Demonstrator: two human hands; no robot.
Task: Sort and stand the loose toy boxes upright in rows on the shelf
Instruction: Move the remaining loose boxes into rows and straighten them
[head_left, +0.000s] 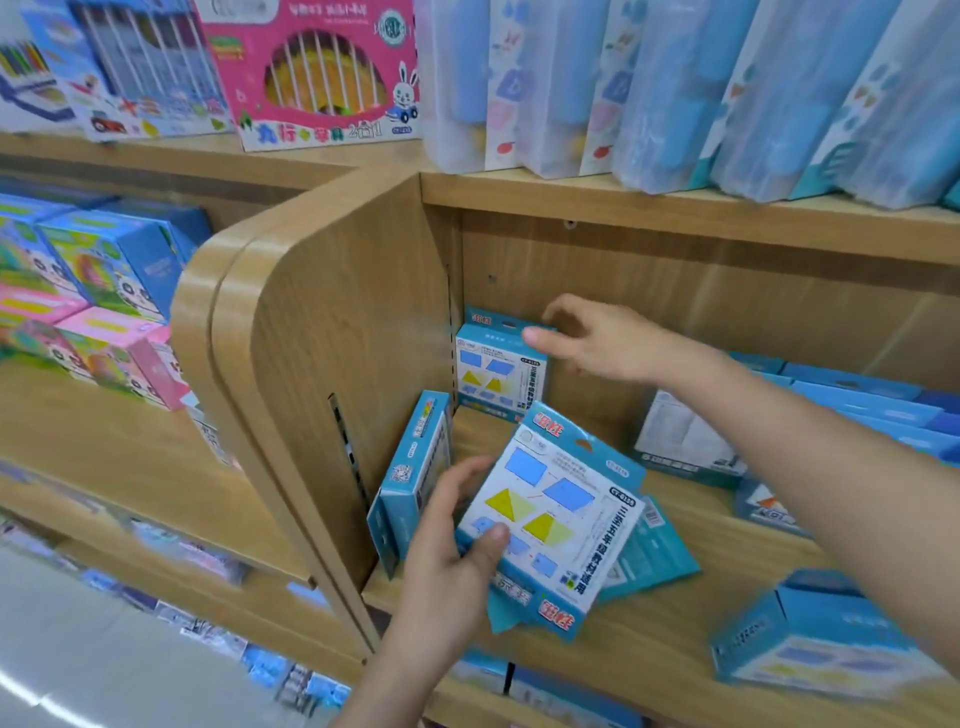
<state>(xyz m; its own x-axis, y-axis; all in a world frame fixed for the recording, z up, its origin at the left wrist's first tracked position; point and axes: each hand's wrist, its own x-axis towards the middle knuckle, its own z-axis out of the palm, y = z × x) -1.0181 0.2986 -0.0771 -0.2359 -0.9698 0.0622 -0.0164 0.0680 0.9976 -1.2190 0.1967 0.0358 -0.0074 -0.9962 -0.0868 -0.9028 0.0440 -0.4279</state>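
My left hand (451, 545) grips a flat blue-and-white toy box (558, 512) printed with blue and yellow shapes, held tilted above the wooden shelf (670, 644). At the back left corner two like boxes (498, 371) stand upright; my right hand (592, 338) reaches over them, its thumb and fingers around the top edge of the rear one. Another blue box (413, 480) leans against the shelf's side panel. Under the held box lies a flat teal box (657, 558).
More blue boxes lie loose at the right: a white-backed one (680, 447), a stack behind (872, 405) and one at the front right (810, 639). A shelf board (675, 213) hangs above. The rounded side panel (322, 353) bounds the left.
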